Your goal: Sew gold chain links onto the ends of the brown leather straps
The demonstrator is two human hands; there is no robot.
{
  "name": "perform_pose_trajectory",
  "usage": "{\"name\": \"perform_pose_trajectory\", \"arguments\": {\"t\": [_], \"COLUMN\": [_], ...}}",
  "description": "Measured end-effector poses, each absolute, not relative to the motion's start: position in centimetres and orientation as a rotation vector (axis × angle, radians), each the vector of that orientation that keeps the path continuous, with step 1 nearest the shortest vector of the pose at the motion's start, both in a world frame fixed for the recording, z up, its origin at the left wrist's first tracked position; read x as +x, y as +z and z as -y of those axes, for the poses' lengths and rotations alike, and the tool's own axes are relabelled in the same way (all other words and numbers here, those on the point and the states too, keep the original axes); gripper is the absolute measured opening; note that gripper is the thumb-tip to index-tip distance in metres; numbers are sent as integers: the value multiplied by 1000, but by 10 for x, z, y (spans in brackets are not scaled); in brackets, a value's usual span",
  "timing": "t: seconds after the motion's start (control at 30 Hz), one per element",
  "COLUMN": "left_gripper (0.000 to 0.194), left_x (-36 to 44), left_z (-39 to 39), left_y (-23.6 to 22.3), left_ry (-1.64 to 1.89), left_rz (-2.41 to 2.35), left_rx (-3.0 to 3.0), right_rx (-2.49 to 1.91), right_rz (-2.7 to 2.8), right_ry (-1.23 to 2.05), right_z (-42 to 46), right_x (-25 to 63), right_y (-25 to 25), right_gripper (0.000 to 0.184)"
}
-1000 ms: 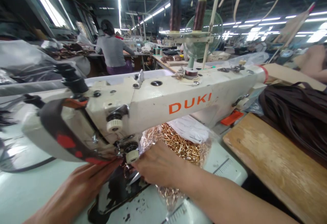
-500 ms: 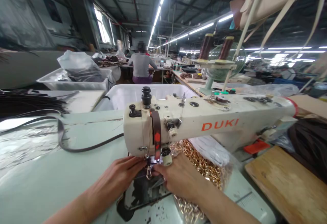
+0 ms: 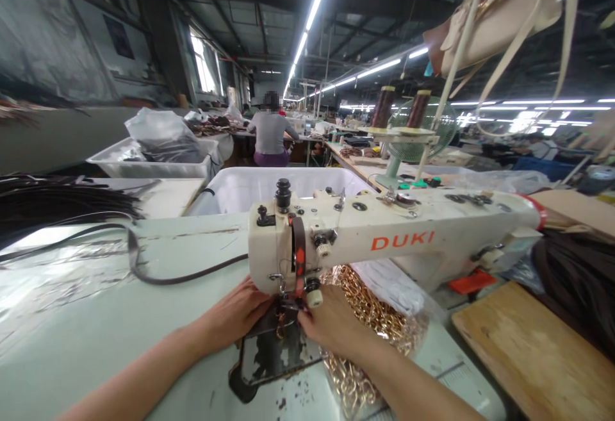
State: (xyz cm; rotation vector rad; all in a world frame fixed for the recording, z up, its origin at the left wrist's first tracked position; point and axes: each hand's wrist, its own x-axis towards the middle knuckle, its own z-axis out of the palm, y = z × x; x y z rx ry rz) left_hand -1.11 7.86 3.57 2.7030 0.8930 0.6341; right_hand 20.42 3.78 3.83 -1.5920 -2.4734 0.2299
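Observation:
A white sewing machine (image 3: 403,232) stands across the table, its needle area between my hands. My left hand (image 3: 245,311) lies left of the presser foot, fingers together, pressing a dark strap (image 3: 192,277) whose end passes behind the machine head. My right hand (image 3: 331,321) is on the other side, thumb and forefinger closed at the strap's end by the needle; its other fingers are partly hidden. A small gold snap hook (image 3: 280,328) hangs at the front of the strap end, over the worn metal bed plate (image 3: 276,358).
A plastic bag of gold snap hooks (image 3: 379,315) lies right of my right hand. Behind the machine stands a white bin (image 3: 288,181); thread cones (image 3: 418,109) rise behind it. A wooden board (image 3: 538,344) is at right, dark straps (image 3: 62,203) at left. A person (image 3: 271,132) sits farther off.
The view has shifted slightly, so the machine sits a little lower. The snap hook and foot area look darker than before. Both hands stay close to the needle.

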Motion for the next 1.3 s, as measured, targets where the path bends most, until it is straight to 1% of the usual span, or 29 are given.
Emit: {"name": "perform_pose_trajectory", "arguments": {"t": [0.17, 0.27, 0.43, 0.57, 0.67, 0.77, 0.87, 0.93, 1.07, 1.13, 1.23, 1.3], "left_gripper": [28, 27, 26, 28, 29, 23, 17, 17, 16, 15, 16, 15], "left_x": [-12, -14, -15, -15, -18, -20, -18, -14, -3, 1, 3, 4], "left_z": [-81, -79, -73, -75, -74, -66, -57, -54, -55, -57, -58, -58], "left_y": [36, 38, 44, 49, 53, 53, 45, 39, 31, 30, 30, 31], "left_ry": [533, 520, 551, 579, 575, 555, 559, 566, 550, 531, 487, 454], "left_rz": [-789, -784, -794, -865, -916, -1012, -1201, -1288, -1338, -1377, -1429, -1433], "left_rx": [2822, 2854, 2842, 2758, 2680, 2594, 2472, 2393, 2312, 2301, 2300, 2309], "right_rx": [-1564, -1417, -1216, -1147, -1183, -1310, -1479, -1555, -1634, -1660, -1657, -1633], "right_rz": [2407, 2469, 2735, 2768, 2744, 2604, 2370, 2256, 2121, 2102, 2110, 2128], "right_ry": [228, 190, -86, -272, -322, -238, -62, 52, 194, 240, 272, 299], "right_z": [-36, -27, -17, -18, -19, -21, -25, -31, -43, -47, -49, -48], "right_x": [206, 211, 213, 205, 201, 204, 211, 214, 215, 215, 216, 216], "right_y": [40, 44, 44, 38, 38, 40, 40, 38, 34, 33, 34, 36], "right_gripper": [26, 21, 22, 25, 31, 32, 28, 23, 6, 8, 3, 6]}}
